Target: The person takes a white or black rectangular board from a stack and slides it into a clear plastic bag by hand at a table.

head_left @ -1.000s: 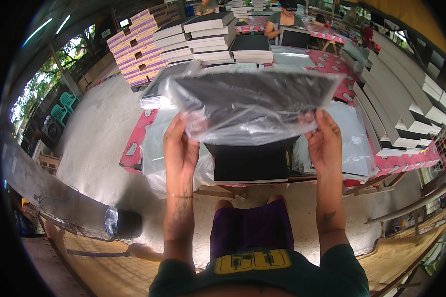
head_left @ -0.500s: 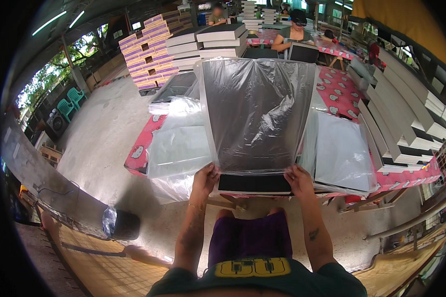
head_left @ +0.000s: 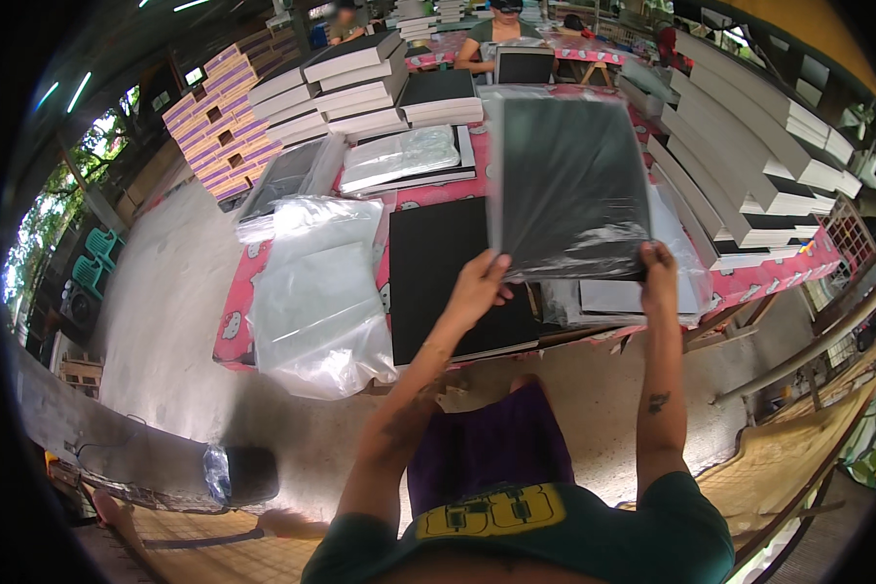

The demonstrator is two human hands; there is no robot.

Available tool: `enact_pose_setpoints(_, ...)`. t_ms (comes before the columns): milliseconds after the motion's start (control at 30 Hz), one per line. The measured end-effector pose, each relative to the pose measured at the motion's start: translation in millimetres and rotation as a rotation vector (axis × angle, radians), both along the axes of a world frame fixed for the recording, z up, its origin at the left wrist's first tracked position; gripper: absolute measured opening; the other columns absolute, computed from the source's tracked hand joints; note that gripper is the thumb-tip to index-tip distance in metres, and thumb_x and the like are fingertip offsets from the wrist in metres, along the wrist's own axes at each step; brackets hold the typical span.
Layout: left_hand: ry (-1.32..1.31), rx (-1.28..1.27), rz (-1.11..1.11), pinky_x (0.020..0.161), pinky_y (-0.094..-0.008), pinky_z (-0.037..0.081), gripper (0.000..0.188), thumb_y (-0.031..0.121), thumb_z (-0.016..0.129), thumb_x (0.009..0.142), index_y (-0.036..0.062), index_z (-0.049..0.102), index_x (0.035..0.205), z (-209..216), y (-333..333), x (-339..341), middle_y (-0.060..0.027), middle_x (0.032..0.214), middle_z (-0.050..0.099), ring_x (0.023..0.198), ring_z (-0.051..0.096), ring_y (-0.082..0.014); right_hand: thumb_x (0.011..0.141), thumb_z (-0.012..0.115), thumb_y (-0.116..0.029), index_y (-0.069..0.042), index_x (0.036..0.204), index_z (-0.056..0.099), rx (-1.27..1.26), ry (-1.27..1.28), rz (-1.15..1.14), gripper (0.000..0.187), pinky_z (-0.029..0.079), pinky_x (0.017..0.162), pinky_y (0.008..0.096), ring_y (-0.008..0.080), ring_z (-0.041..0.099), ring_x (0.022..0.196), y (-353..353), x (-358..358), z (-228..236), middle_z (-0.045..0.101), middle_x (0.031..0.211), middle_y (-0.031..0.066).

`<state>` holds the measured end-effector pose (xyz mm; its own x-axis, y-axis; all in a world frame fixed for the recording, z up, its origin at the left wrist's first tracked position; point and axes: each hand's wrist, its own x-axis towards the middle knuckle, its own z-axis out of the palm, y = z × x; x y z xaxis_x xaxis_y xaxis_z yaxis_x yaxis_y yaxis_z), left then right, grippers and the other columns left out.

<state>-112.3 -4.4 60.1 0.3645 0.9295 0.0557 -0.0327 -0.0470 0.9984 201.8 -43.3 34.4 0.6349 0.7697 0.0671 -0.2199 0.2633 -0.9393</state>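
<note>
A flat black panel in a clear plastic sleeve (head_left: 574, 180) is held up, tilted, over the right part of the table. My left hand (head_left: 479, 290) pinches its near left corner, and my right hand (head_left: 659, 273) grips the near right one. Below and left of it, another black panel (head_left: 436, 258) lies bare on the table, partly under my left hand. Clear plastic sleeves (head_left: 316, 307) lie in a pile left of that panel. Whitish sheets in plastic (head_left: 613, 296) show partly beneath the held panel.
Tall stacks of thick white-edged black panels (head_left: 749, 175) stand on the right. More such stacks (head_left: 360, 83) rise at the back left, near stacked cartons (head_left: 219, 122). The table has a pink patterned cover (head_left: 232, 336). Across it, a person (head_left: 501, 34) handles a dark panel.
Both hands have carried the sleeved panel to the right, off the middle of the table. The bare black panel beneath has come into view. My view has shifted too.
</note>
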Motion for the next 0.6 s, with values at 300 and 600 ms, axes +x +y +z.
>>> enact_pose_setpoints(300, -0.428, -0.524, -0.005, 0.073, -0.0306, 0.057, 0.015, 0.009, 0.054, 0.095, -0.0049, 0.055, 0.101, -49.7, 4.6, 123.1, -0.009, 0.083, 0.056, 0.07, 0.064, -0.022, 0.086, 0.064, -0.019, -0.006, 0.127, 0.055, -0.332, -1.175, -0.425, 0.044, 0.048, 0.085, 0.0419, 0.0308, 0.058, 0.104, -48.7, 106.0, -14.3, 0.06, 0.115, 0.0153)
enact_pose_setpoints(600, 0.098, 0.162, 0.047, 0.068, -0.0267, 0.055, 0.021, 0.007, 0.063, 0.089, -0.0005, 0.065, 0.109, -21.9, -70.6, -24.4, -0.0115, 0.096, 0.066, 0.081, 0.068, -0.0166, 0.088, 0.06, -0.032, -0.013, 0.109, 0.065, -0.451, -1.523, -0.175, 0.029, 0.046, 0.087, 0.0457, 0.0355, 0.057, 0.103, -55.8, -8.0, -23.7, 0.06, 0.112, 0.0126)
